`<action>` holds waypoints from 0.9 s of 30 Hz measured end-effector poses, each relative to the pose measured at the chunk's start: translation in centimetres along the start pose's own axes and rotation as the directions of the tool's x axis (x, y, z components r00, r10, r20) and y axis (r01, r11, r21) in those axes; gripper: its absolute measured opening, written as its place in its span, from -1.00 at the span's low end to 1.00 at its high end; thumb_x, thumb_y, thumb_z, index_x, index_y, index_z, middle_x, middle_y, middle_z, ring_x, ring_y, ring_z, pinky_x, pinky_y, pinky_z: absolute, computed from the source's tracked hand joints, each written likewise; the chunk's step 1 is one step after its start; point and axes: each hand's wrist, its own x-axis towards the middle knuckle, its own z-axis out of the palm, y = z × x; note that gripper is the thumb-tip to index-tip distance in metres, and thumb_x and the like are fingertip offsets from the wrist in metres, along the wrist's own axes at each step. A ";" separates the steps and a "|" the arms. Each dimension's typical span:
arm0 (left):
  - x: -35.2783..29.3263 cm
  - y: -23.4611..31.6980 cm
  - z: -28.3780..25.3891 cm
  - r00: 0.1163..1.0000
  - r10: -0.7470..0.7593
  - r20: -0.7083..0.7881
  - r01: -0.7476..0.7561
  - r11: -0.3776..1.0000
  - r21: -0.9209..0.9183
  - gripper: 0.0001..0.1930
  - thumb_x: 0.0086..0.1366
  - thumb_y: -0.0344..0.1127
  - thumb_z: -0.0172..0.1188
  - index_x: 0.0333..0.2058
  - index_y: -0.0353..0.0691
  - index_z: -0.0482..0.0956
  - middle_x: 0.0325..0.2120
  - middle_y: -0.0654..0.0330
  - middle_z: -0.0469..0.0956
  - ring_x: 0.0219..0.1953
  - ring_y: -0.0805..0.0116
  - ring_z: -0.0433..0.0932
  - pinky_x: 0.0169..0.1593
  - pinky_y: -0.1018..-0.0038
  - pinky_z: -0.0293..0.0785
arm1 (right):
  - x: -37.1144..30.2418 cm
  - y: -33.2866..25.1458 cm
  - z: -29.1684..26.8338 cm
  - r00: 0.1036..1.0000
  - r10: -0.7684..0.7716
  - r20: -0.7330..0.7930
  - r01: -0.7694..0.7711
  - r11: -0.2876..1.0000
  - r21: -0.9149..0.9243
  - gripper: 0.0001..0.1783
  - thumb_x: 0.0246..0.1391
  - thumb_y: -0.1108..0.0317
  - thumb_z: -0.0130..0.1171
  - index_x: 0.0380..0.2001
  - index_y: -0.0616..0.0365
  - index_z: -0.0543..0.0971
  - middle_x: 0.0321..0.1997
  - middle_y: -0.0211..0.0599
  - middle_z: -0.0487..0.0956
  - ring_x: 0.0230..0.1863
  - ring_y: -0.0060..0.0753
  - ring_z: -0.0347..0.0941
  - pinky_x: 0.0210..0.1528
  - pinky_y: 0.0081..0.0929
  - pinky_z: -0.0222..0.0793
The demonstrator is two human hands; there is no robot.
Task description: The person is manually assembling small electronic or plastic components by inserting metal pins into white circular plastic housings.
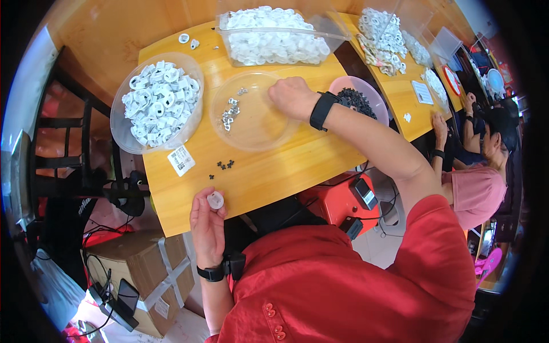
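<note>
My left hand (207, 228) is at the table's near edge. Its fingers are closed round a small round translucent plastic cap (215, 200). Out over the right side of a shallow clear round tray (257, 140) is my right hand (290, 97), its fingers curled in; whatever they hold is hidden. Several small shiny metal pieces (229, 114) lie in the left part of that tray. Between the tray and my left hand, a few tiny black parts (227, 164) rest on the wood.
A round tub (118, 123) of white plastic parts stands left, a clear bin (229, 43) of translucent caps at the back. A pink bowl (380, 106) of black parts sits beyond my right wrist. A co-worker in pink (477, 188) sits right; below left is a cardboard box (137, 268).
</note>
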 end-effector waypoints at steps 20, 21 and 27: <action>-0.2 1.3 5.7 0.995 -0.055 0.081 0.048 0.996 0.076 -0.80 0.37 -0.26 0.01 -0.17 -0.22 0.51 -0.35 0.28 0.53 -0.42 0.61 0.36 -0.31 0.67 0.30 | -7.1 -10.6 -3.3 0.991 -0.092 -0.100 0.079 -0.208 0.975 -0.85 0.04 0.43 0.21 -0.31 0.25 0.63 -0.37 -0.44 0.62 -0.33 -0.71 0.47 -0.22 -0.69 0.39; -0.4 1.3 5.6 0.996 -0.048 0.072 0.045 0.998 0.050 -0.82 0.37 -0.26 0.01 -0.19 -0.21 0.51 -0.36 0.29 0.53 -0.43 0.61 0.36 -0.32 0.67 0.31 | -7.3 -11.2 -2.9 0.992 -0.038 -0.124 0.110 -0.256 0.960 -0.86 0.05 0.46 0.20 -0.30 0.22 0.64 -0.38 -0.43 0.60 -0.34 -0.69 0.46 -0.24 -0.67 0.37; -1.1 1.2 5.1 0.999 -0.025 0.032 0.025 1.000 -0.015 -0.87 0.36 -0.29 0.03 -0.23 -0.18 0.47 -0.38 0.30 0.51 -0.42 0.59 0.39 -0.36 0.65 0.32 | -8.3 -13.3 -2.5 0.941 0.135 -0.311 0.325 -0.094 0.941 -0.89 0.03 0.50 0.19 -0.33 0.23 0.62 -0.43 -0.35 0.56 -0.38 -0.57 0.45 -0.33 -0.62 0.32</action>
